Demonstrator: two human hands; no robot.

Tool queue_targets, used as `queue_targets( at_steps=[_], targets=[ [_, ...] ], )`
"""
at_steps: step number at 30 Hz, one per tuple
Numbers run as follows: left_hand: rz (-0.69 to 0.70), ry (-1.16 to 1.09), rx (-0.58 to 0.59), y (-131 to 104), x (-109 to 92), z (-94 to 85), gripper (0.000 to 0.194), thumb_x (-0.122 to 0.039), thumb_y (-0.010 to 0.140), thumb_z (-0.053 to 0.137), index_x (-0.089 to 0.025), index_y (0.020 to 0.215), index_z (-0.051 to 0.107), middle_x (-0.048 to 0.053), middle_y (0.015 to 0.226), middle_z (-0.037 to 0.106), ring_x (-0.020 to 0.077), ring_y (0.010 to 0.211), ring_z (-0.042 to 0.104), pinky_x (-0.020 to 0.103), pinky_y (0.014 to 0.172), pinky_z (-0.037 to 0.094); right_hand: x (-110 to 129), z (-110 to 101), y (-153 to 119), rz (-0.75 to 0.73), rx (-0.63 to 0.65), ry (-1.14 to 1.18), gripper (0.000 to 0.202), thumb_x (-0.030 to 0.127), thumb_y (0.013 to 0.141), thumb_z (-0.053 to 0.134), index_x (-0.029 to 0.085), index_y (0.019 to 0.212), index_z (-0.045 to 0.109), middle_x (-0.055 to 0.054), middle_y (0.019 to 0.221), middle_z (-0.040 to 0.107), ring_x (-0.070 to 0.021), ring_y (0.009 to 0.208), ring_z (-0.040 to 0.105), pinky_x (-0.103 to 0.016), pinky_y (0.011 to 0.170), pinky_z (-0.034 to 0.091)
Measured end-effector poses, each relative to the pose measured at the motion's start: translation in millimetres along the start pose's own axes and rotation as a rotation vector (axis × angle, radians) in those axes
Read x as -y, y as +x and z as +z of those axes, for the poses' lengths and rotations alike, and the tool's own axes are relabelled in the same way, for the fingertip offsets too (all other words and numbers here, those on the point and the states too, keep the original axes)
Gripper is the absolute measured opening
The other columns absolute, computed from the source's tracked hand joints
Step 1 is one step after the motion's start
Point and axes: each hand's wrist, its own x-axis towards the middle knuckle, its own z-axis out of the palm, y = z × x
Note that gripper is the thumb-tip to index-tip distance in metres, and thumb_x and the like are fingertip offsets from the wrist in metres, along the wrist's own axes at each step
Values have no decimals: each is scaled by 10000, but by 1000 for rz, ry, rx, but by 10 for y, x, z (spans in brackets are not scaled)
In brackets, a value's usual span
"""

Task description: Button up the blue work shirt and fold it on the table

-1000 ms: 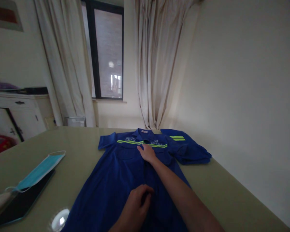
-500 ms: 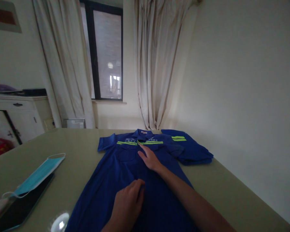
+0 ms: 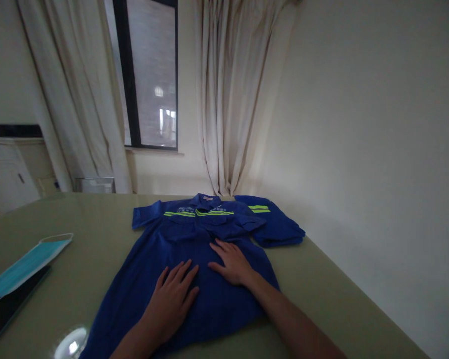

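A blue short-sleeved shirt (image 3: 134,294) with yellow-green stripes lies spread on the table, its collar at the far end. My left hand (image 3: 172,299) rests on the lower middle of the shirt, fingers spread. Farther up and to the right, my right hand (image 3: 230,262) lies on the cloth with its fingers apart. Neither hand grips anything. Beyond the shirt's right sleeve is a folded blue garment (image 3: 280,227) with similar stripes, partly overlapped by that sleeve.
On the green table (image 3: 101,224), a light-blue face mask (image 3: 26,267) lies over a dark flat device (image 3: 15,309) at the left. A wall borders the table's right side. Curtains, a window and a white cabinet (image 3: 7,169) stand behind.
My left hand has opened and flattened on the shirt. My right hand has moved down from the chest stripe toward me. The shirt's near hem now shows, and the view has shifted right.
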Motion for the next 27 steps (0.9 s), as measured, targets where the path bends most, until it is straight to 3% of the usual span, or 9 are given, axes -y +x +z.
queue_targets(
  at_steps=[2, 6, 11, 14, 16, 19, 21, 24, 27],
  targets=[
    [-7, -14, 14, -38, 19, -44, 562, -577, 1019, 394, -357, 1535, 428, 46, 1616, 425, 313, 1482, 396, 626, 1212, 274, -96, -17, 159, -20, -60, 18, 669, 652, 970, 519, 262, 1513, 485, -99, 1595, 433, -288, 1452, 414, -458, 1207, 266],
    [98, -93, 51, -90, 7, -148, 663, -639, 954, 505, -310, 1528, 451, 83, 1636, 383, 338, 1499, 359, 625, 1212, 292, -126, 7, 287, -90, -334, 28, 498, 506, 1021, 520, 121, 1306, 658, -141, 1359, 654, -285, 1269, 581, -400, 1083, 391],
    [351, -233, 96, -100, -110, -276, 644, -555, 845, 723, -290, 1414, 578, 73, 1587, 469, 319, 1460, 415, 528, 1185, 393, -7, -74, 103, -105, -545, 34, 378, 327, 1088, 349, 127, 1095, 670, -104, 1107, 692, -255, 1117, 605, -412, 1016, 381],
    [352, -245, 41, -109, -177, -276, 568, -416, 860, 732, -311, 1395, 572, 60, 1602, 443, 302, 1408, 474, 516, 1161, 421, 112, -134, -138, -154, -625, 57, 388, 302, 1085, 285, 163, 1060, 647, -96, 1051, 681, -239, 1052, 607, -412, 974, 396],
    [326, -220, -15, -111, -200, -234, 508, -299, 875, 692, -303, 1369, 577, 61, 1587, 453, 288, 1381, 497, 488, 1135, 451, 234, -108, -336, -282, -588, 85, 361, 425, 1057, 371, 189, 1084, 643, -86, 1042, 688, -242, 1019, 612, -420, 962, 408],
    [310, -153, -85, -109, -229, -170, 422, -186, 861, 642, -279, 1273, 619, 69, 1537, 492, 281, 1313, 547, 457, 1081, 493, 435, 40, -645, -428, -397, 102, 521, 638, 879, 626, 203, 1164, 643, -85, 1051, 698, -266, 973, 621, -434, 937, 433],
    [301, -112, -121, -107, -265, -166, 292, -166, 860, 620, -261, 1132, 664, 71, 1485, 517, 275, 1236, 587, 443, 1031, 518, 524, 143, -808, -357, -305, 108, 496, 551, 876, 674, 198, 1222, 638, -98, 1081, 703, -271, 983, 626, -415, 923, 447],
    [294, -90, -141, -108, -339, -211, 136, -182, 897, 567, -241, 959, 672, 77, 1255, 597, 232, 1033, 632, 392, 895, 553, 540, 181, -913, -179, -260, 249, 257, 317, 967, 571, 207, 1178, 667, -79, 1063, 716, -227, 968, 642, -334, 881, 460],
    [292, -76, -156, -121, -407, -223, 149, -165, 888, 533, -233, 914, 663, 73, 1060, 598, 220, 904, 610, 366, 779, 544, 474, 107, -873, -5, -252, 469, 234, 361, 1004, 537, 208, 920, 694, -22, 850, 687, -178, 794, 615, -273, 739, 443]
  ],
)
